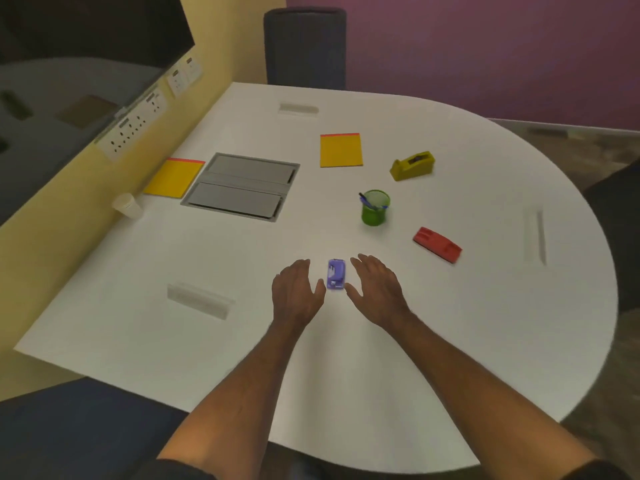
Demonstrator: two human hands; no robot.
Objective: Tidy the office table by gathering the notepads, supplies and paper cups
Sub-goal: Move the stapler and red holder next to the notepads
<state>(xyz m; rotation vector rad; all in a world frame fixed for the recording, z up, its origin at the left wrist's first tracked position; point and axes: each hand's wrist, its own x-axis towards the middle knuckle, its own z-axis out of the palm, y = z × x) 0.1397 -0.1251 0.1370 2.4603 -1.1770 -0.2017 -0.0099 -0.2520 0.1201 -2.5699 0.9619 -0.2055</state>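
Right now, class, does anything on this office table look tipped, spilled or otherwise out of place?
Yes: the paper cup lies tipped on its side at the table's left edge, by the wall, with no spill visible. The supplies are scattered, but nothing else looks knocked over or damaged.
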